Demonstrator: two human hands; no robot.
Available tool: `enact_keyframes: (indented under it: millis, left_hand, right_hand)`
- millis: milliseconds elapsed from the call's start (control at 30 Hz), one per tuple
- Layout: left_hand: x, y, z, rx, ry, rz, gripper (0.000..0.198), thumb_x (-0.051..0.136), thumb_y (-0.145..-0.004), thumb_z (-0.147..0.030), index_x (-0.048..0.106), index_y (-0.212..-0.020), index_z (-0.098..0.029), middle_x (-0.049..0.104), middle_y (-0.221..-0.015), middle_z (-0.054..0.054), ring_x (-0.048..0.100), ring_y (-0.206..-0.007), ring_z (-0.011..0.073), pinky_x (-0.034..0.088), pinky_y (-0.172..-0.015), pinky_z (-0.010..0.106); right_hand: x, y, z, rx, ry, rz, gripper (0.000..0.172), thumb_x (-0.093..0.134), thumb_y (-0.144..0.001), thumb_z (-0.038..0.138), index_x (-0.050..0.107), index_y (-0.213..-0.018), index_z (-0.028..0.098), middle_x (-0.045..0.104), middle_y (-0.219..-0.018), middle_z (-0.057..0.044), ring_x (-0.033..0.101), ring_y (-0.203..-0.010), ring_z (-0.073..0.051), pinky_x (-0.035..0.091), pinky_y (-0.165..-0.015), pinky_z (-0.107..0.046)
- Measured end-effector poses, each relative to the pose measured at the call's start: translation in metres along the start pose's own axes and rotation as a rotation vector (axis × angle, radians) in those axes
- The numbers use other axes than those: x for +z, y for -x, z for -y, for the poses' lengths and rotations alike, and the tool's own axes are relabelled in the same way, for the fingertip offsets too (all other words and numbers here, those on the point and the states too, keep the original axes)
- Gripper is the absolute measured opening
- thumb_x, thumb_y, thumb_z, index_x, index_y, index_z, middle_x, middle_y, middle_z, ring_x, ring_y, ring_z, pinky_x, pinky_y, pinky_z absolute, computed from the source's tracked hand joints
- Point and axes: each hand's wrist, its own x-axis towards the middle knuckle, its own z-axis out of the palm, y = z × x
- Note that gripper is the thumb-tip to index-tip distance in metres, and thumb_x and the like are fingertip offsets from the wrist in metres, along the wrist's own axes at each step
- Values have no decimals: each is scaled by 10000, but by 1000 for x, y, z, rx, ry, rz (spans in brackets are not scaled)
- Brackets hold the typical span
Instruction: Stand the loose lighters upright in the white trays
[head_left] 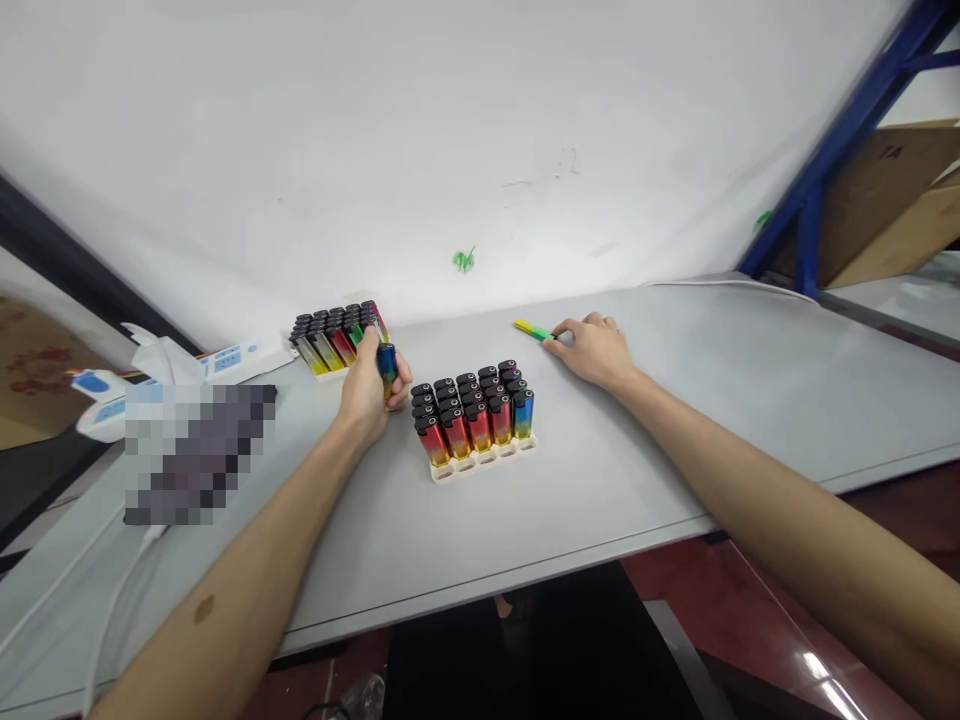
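Note:
My left hand [373, 382] is closed around a blue lighter [387, 368] with gold at its lower end, held upright just left of the nearer tray. My right hand [592, 348] lies on the table to the right, its thumb and fingertips closed at the black end of a green and yellow lighter [534, 331] that lies flat. Between my hands stands a cream tray [486, 465] with rows of black-topped lighters [478, 425], mostly red and gold in front, one blue at the right. Holes show along its front edge.
Behind my left hand, a second tray [330, 375] of coloured lighters stands near the wall. White power strips [251, 358], a blurred-out dark object [202, 455] and white cables [124, 570] lie on the left. Cardboard boxes [877, 200] sit beyond a blue metal frame [808, 225] on the right.

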Motion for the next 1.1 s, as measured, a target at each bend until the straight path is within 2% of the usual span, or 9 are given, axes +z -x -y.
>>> enact_keyframes:
  millis: [167,267,433,533,667,767,867,967,1100]
  left_hand:
    - [3,5,-5,-14,34,-16,329,439,-909,-441,492,-670,-221,339,-379,-62,251,-289,79,177,-315,180]
    - [4,6,-5,0,42,9,228,471,-886,-390,477,-722,-232,360,-383,-76,260,-285,80,179,-311,169]
    - [3,5,-4,-10,53,20,203,458,-894,-372,478,-748,-233,364,-391,-80,280,-291,84,198,-313,171]
    - [3,5,-3,-16,73,13,271,439,-920,-434,493,-753,-228,360,-400,-77,286,-299,84,207,-316,179]
    - [3,6,-1,-11,74,37,393,449,-915,-574,520,-766,-218,359,-413,-77,279,-305,76,202,-322,183]
    - [3,6,-1,9,45,32,313,476,-904,-501,518,-769,-222,363,-403,-78,264,-302,74,185,-320,177]
    - [3,5,-2,19,17,34,202,491,-893,-415,511,-805,-235,376,-399,-87,260,-294,77,186,-318,170]
    - [3,4,-2,26,19,39,165,508,-887,-398,502,-834,-242,385,-411,-96,274,-295,76,192,-323,165]
    - [2,5,-2,5,41,31,179,487,-892,-406,502,-830,-239,372,-417,-98,276,-293,77,190,-326,175]
  right_hand:
    - [0,-6,-1,9,-184,26,322,667,-830,416,753,-1035,184,670,-1035,-141,571,-1073,-329,454,-950,-502]
    - [1,-6,2,22,-353,43,266,704,-775,327,703,-974,151,704,-1019,-132,630,-967,-280,493,-904,-450]
    - [-1,-2,12,83,-746,56,212,693,-781,293,620,-939,171,738,-1049,-113,679,-966,-236,506,-929,-415]
    - [-7,1,19,141,-983,61,177,669,-832,301,577,-926,184,736,-1050,-107,694,-939,-203,525,-935,-389]
    - [-15,7,27,179,-1191,181,155,593,-922,352,508,-962,229,703,-951,-51,673,-707,-162,575,-719,-363]
    - [-19,12,31,148,-1137,257,213,564,-938,461,546,-1027,269,616,-833,8,510,-512,-110,438,-491,-281]
    - [-20,17,33,82,-995,313,308,535,-931,546,576,-1047,263,550,-761,22,347,-455,-86,298,-447,-266]
    - [-18,21,33,2,-730,231,351,594,-887,536,559,-1068,237,592,-800,-6,447,-549,-129,386,-545,-303]
    - [-15,23,34,-157,-480,115,275,541,-918,444,570,-1082,225,678,-913,-52,598,-797,-225,458,-745,-365]
